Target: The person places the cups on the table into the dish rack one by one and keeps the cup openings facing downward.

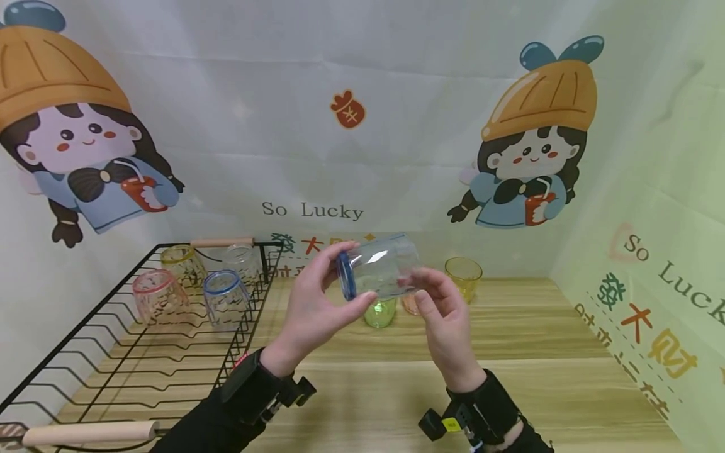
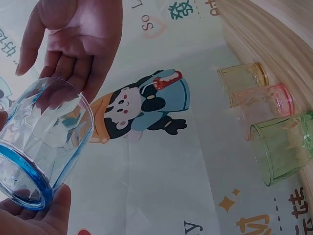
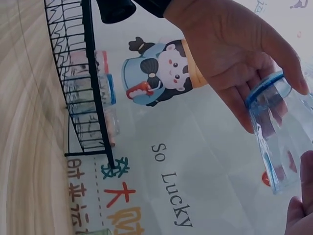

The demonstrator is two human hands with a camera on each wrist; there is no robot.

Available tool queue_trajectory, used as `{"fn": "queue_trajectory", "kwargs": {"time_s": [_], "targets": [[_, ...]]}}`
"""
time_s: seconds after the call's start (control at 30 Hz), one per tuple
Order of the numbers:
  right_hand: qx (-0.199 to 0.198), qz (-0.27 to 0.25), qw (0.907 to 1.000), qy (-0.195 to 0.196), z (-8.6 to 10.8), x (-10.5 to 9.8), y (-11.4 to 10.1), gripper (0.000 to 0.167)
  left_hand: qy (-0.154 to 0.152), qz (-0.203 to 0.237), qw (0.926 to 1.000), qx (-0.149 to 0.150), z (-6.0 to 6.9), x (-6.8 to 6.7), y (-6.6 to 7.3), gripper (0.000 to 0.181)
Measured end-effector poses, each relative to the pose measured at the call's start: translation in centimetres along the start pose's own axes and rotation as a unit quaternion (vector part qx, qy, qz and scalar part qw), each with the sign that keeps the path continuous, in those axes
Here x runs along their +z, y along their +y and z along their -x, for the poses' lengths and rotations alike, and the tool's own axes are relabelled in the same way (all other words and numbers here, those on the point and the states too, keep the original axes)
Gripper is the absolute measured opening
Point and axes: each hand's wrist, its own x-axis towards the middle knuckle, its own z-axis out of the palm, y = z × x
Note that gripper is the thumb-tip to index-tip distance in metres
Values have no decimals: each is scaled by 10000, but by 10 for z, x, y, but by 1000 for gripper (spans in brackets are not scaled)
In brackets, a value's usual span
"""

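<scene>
A clear glass cup (image 1: 385, 264) with a thick blue base lies sideways in the air between the hands. My left hand (image 1: 317, 302) grips it around the blue end, the thumb below in the head view. Opposite, my right hand (image 1: 447, 314) is at the clear mouth, its bent fingers overlapping the rim. In the left wrist view the right thumb stands apart from the glass, while its fingertips show through the wall; whether they are inside or behind it I cannot tell. Beyond the glass stand a green cup (image 1: 379, 313), a partly hidden pink cup (image 1: 410, 304) and a yellow cup (image 1: 467, 280).
On the left stands a black wire rack (image 1: 124, 352) with wooden handles. At its far end sit a pink-based cup (image 1: 160, 296), a blue-based cup (image 1: 225, 299), a yellow cup (image 1: 184, 265) and a clear cup (image 1: 242, 263), upside down. A printed cloth (image 1: 419, 176) hangs behind the wooden table (image 1: 555, 377).
</scene>
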Motion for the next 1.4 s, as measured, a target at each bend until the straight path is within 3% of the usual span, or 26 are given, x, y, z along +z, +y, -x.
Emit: {"fn": "queue_trajectory", "kwargs": {"time_s": [0.43, 1.03, 1.13, 1.3, 1.37, 1.4], "targets": [[-113, 337, 9994, -23, -2, -10, -3, 29, 150, 27, 9994, -325, 3, -12, 7, 72], [-107, 734, 9971, -184, 1, -20, -2, 36, 34, -483, 9971, -584, 12, -35, 8, 71], [-151, 903, 9955, -225, 1, -22, -2, 37, 12, -403, 9983, -431, 16, -40, -4, 69], [-136, 1089, 9936, -271, 3, -27, -1, 36, 103, -597, 9981, 67, 29, -48, -73, 73], [-123, 1123, 9931, -301, 3, -29, 0, 36, 120, -620, 9980, 3, 31, -52, -85, 76], [-112, 1135, 9930, -316, 4, -30, 0, 36, 111, -608, 9981, -73, 30, -55, -82, 77]]}}
